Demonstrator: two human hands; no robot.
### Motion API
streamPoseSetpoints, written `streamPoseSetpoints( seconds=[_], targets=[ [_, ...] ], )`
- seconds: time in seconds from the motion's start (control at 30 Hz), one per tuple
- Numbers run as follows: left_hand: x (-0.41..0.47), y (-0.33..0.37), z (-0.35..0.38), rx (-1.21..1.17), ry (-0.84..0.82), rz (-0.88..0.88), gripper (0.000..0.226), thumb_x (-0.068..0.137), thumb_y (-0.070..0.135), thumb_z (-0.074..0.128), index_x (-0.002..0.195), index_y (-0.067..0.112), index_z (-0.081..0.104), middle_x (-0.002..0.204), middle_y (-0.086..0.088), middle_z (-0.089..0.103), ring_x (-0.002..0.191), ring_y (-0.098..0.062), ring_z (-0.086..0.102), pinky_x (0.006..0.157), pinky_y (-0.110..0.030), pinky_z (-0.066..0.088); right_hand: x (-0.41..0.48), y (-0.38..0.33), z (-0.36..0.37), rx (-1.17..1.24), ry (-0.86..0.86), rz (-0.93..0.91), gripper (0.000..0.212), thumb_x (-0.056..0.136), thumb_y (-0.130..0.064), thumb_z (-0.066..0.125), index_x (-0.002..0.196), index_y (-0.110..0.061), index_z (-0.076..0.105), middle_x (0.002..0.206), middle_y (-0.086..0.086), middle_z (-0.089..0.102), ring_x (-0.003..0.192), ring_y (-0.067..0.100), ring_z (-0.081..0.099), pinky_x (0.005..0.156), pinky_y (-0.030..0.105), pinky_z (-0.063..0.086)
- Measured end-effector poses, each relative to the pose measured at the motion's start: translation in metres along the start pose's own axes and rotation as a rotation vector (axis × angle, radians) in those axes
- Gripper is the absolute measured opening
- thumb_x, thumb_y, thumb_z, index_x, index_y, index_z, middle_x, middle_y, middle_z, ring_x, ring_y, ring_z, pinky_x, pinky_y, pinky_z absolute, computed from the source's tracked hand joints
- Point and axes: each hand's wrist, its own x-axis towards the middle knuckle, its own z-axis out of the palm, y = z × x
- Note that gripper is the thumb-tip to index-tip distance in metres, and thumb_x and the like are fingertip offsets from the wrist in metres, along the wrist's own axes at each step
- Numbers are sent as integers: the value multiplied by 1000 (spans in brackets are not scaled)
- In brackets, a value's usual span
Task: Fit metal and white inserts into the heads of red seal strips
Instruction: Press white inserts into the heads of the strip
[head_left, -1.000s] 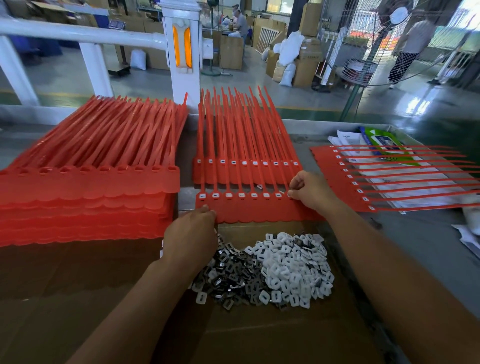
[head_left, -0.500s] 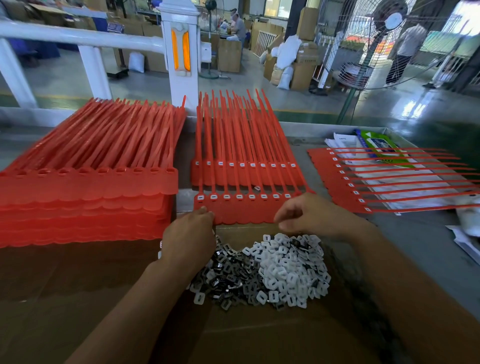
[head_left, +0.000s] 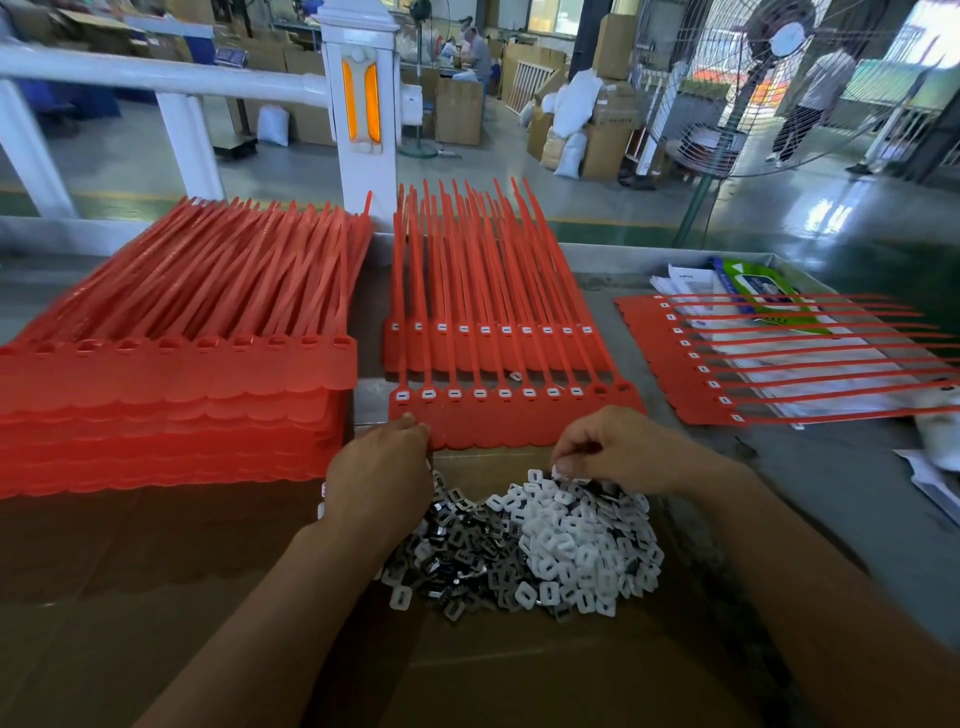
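Note:
A row of red seal strips (head_left: 511, 418) lies in front of me, most heads filled with white inserts; the two heads at the right end look unfilled. My left hand (head_left: 376, 475) rests by the row's lower left corner, fingertips pinching its edge. My right hand (head_left: 618, 449) hovers over the top of the pile of white inserts (head_left: 576, 540), fingertips pinched on a white insert. Dark metal inserts (head_left: 457, 551) lie in the pile's left part.
A tall stack of red strips with unfilled heads (head_left: 176, 384) sits at the left. A filled row (head_left: 488, 343) lies behind the working row, another filled row (head_left: 727, 358) lies sideways at the right over papers. Brown cardboard (head_left: 156, 571) covers the near table.
My right hand has left the right end of the strip row and come down to the insert pile. The left hand has stayed at the row's left corner.

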Motion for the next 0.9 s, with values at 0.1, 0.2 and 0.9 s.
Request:
streamPoseSetpoints(
  seconds=[0.1,0.2,0.9],
  targets=[
    [0,0,0,-4,2,-2,32,89,11,45,118,18,57,126,5,55,108,-16,56,80,-28,47,1,2,1,10,69,-4,19,87,-19,62,74,-32,62,58,-29,60,50,-6,56,45,7,40],
    [0,0,0,-8,0,-2,32,89,10,45,118,18,57,126,4,55,108,-16,56,81,-29,47,2,5,0,66,159,2,16,85,-18,65,74,-31,64,70,-16,66,67,2,63,63,19,50],
    [0,-1,0,-18,13,-1,31,89,12,45,117,18,58,126,5,55,108,-16,56,79,-27,46,19,35,-27,219,506,217,14,85,-6,62,93,-18,63,87,-3,63,74,12,58,63,21,46]
  ],
)
